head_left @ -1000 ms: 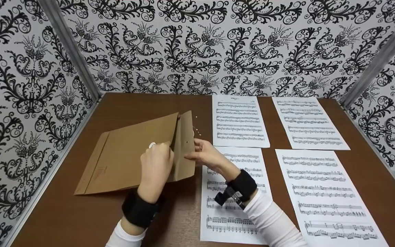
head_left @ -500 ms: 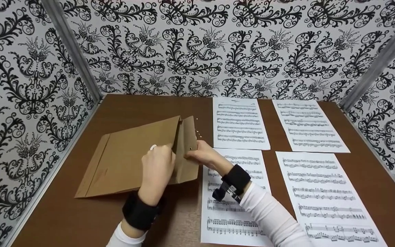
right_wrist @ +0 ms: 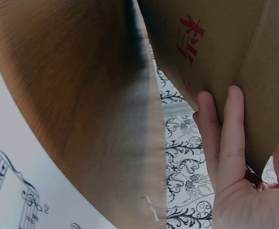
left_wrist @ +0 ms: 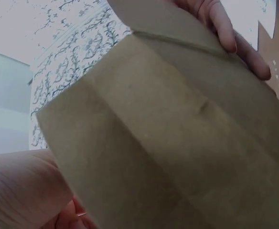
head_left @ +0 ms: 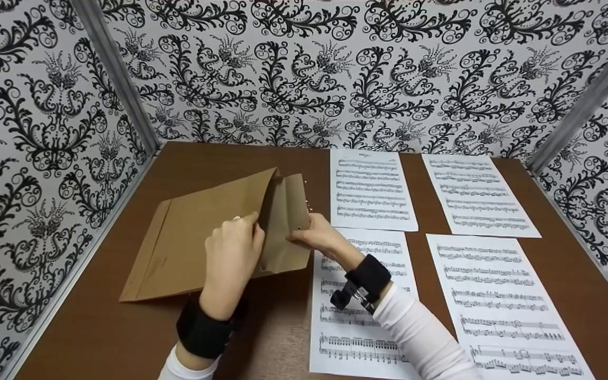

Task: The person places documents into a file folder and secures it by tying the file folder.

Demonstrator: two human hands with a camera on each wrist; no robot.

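Your left hand (head_left: pixel 233 250) grips the brown envelope (head_left: pixel 198 237) at its open end, fingers curled over the edge beside the flap (head_left: pixel 285 227). Your right hand (head_left: pixel 320 237) pinches the flap's outer edge, holding it raised. The envelope lies at the left of the brown worktop (head_left: pixel 124 338), its open end lifted, far end resting down. Four sheets of music (head_left: pixel 475 192) lie flat to the right; your right wrist hovers over the nearest one (head_left: pixel 346 338). Patterned walls (head_left: pixel 335 68) surround the worktop.
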